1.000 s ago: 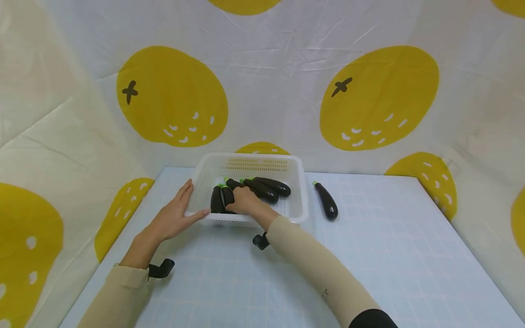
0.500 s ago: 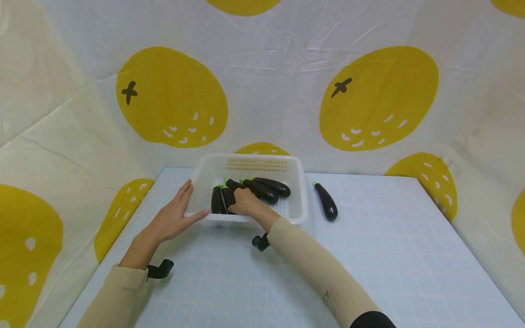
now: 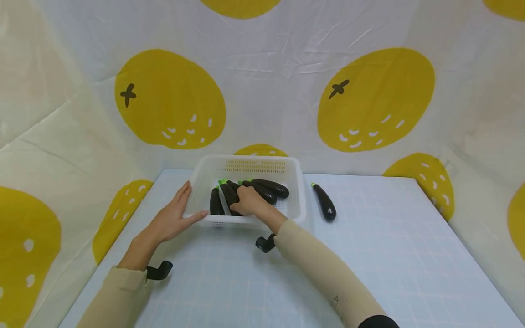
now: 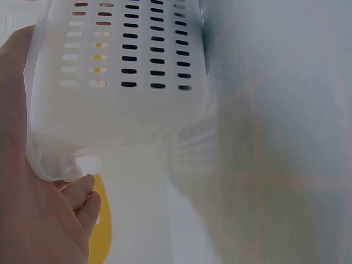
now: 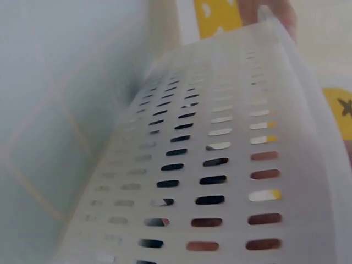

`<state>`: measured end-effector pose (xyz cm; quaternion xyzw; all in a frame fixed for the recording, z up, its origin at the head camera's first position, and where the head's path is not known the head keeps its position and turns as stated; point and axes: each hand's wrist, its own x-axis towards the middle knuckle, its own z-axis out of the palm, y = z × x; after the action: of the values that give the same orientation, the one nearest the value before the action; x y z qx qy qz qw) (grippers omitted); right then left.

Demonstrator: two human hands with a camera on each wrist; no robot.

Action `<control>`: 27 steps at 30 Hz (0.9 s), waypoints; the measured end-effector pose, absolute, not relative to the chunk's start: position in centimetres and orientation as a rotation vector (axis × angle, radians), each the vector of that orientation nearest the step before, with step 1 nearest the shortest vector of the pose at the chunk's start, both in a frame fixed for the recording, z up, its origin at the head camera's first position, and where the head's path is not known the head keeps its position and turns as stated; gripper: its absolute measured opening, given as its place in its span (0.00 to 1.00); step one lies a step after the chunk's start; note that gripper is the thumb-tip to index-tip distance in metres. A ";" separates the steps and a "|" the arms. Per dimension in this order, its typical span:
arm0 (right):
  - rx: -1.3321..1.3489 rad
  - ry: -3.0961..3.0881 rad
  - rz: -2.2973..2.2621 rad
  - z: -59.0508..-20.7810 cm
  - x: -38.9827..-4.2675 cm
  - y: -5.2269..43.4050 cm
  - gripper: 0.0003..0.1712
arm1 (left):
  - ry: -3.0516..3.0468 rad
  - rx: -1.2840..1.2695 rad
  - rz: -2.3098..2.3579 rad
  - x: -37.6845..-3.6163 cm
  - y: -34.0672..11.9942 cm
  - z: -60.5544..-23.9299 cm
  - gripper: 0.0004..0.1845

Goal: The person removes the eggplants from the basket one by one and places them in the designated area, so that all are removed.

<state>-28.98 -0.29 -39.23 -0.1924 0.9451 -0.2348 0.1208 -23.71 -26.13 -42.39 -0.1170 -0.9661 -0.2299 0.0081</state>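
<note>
A white plastic basket (image 3: pixel 301 191) with slotted walls stands at the back of the table, with several dark eggplants inside. My left hand (image 3: pixel 169 221) rests at its front left corner, fingers straight along the left side and thumb on the front rim; the left wrist view shows this hand (image 4: pixel 47 220) against the corner. Reaching over the front wall, my right hand (image 3: pixel 252 202) grips an eggplant (image 3: pixel 229 195) with a green stem end. Left of that lies another eggplant (image 3: pixel 215 202); to the right are more, including one eggplant (image 3: pixel 272 187) near the back. The right fingertips are hidden.
One loose eggplant (image 3: pixel 325 202) lies on the table to the right of the basket. A light blue checked cloth (image 3: pixel 369 255) covers the table. White sheeting (image 3: pixel 275 100) with yellow fruit prints hangs behind and at the sides.
My right hand has shifted slightly right with the gripped eggplant, widening the gap to the leftmost one. The left hand stays at the basket corner.
</note>
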 end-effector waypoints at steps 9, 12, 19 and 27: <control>-0.573 2.750 -0.744 -38.1 -28.1 0.9 0.24 | -3.019 -0.357 -0.725 -23.7 -26.1 -42.3 0.61; -0.591 2.751 -0.754 -37.6 -27.9 1.5 0.26 | -3.019 -0.356 -0.722 -23.7 -26.1 -42.4 0.61; -0.680 2.759 -0.778 -36.6 -27.6 3.0 0.22 | -3.013 -0.362 -0.717 -23.8 -26.1 -42.5 0.60; -0.746 2.777 -0.758 -35.8 -27.1 4.7 0.23 | -3.020 -0.351 -0.722 -23.8 -26.0 -42.5 0.61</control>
<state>-27.14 4.73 -35.75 -0.2499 0.9306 -0.2539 0.0838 -23.80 -26.03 -42.48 -0.1125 -0.9664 -0.2309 0.0083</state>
